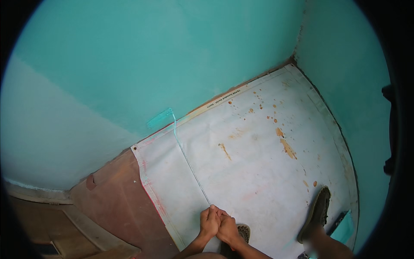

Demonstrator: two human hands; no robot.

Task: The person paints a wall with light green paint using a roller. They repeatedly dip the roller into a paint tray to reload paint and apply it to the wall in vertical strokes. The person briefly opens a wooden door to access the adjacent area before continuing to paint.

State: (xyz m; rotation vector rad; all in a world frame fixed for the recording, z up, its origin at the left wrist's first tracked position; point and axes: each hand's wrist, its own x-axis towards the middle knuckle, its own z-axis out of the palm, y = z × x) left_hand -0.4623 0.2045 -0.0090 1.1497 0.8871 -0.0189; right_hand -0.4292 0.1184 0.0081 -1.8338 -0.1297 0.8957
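Both of my hands are closed one against the other around the handle end of a long-framed paint roller. My left hand [208, 222] has its thumb lying up along the handle, and my right hand [227, 228] presses in from the right. The grip itself is hidden by the fingers. From there the thin metal rod runs up and left to the turquoise-coated paint roller [159, 119]. Its sleeve lies against the foot of the wall [172, 52], at the far edge of the sheet. Wet turquoise covers most of this wall, while its left part is pale.
A white sheet [241, 172] with orange-brown splashes covers much of the floor. A turquoise-filled paint tray [343, 228] stands at the lower right, beside my shoe [317, 211]. Bare reddish floor [125, 203] and a wooden door [69, 228] lie at left. Another turquoise wall [353, 86] rises at right.
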